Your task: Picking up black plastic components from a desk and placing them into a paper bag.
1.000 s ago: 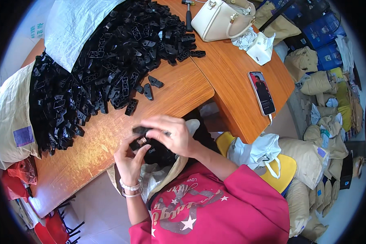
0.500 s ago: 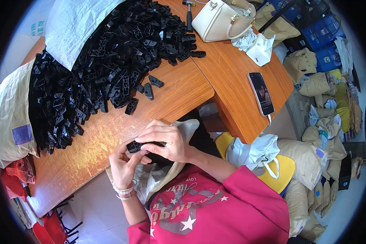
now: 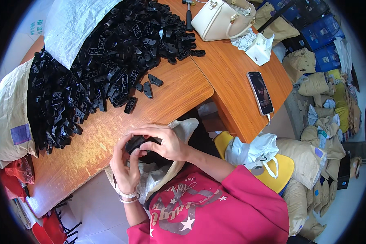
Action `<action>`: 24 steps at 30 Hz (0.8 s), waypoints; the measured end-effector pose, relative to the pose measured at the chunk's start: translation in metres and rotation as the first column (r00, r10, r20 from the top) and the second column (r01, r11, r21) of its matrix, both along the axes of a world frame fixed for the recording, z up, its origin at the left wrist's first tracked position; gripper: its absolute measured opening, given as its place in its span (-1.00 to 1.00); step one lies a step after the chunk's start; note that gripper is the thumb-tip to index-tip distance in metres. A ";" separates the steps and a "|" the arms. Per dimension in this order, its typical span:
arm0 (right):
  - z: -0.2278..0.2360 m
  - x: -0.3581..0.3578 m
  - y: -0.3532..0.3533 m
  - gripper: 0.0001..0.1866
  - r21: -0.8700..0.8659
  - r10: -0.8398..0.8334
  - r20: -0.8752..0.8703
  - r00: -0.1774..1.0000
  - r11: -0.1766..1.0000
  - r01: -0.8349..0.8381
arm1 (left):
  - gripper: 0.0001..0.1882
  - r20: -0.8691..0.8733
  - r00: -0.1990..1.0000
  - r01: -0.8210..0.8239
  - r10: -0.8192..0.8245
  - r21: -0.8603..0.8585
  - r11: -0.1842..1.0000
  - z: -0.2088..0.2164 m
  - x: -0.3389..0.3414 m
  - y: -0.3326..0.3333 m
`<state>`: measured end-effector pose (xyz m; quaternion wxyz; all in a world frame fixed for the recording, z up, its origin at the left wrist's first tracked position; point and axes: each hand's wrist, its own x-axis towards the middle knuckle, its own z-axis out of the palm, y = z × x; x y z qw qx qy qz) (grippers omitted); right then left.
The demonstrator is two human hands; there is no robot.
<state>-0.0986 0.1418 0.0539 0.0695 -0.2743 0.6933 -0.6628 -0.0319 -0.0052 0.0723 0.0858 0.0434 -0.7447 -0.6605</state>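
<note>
Between my two hands, just off the table's near edge, is a small black plastic part (image 3: 135, 143). My left hand (image 3: 125, 166) grips it from the left, thumb up against its lower side. My right hand (image 3: 166, 142) pinches it from the right with thumb and fingers, hiding some of it. Whether it is one piece or two pressed together, I cannot tell. Beneath the hands an open whitish woven sack (image 3: 185, 132) lies across my lap. Beyond them a big heap of similar black parts (image 3: 110, 61) covers the far left of the table, with several loose ones at its near edge.
The wooden table (image 3: 183, 93) carries a hammer (image 3: 189, 18), a cream handbag (image 3: 213, 22), a tissue pack (image 3: 259, 49) and a phone (image 3: 260, 93) on a cable. A yellow stool (image 3: 286, 173) holding a white bag (image 3: 252, 152) stands at my right, with paper sacks (image 3: 301, 158) beyond.
Both hands have closed in around the black part and turned it. The left hand has shifted up, its fingers now curled over the part's far side.
</note>
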 end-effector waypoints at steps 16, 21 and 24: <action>-0.007 0.007 0.001 -0.82 0.098 0.237 -0.093 0.967 0.969 -0.227 | -0.48 -0.425 0.825 -0.554 0.372 -0.737 0.387 -0.015 -0.036 -0.137; -0.005 -0.006 -0.014 -0.81 0.197 -0.042 -0.307 0.951 0.975 0.107 | -0.32 -0.319 0.814 -0.445 0.486 -0.880 0.167 -0.041 -0.080 -0.185; -0.015 -0.030 -0.024 -0.70 0.296 -0.193 -0.456 0.869 0.888 0.352 | -0.31 -0.261 0.848 -0.387 0.460 -0.899 0.204 -0.031 -0.086 -0.167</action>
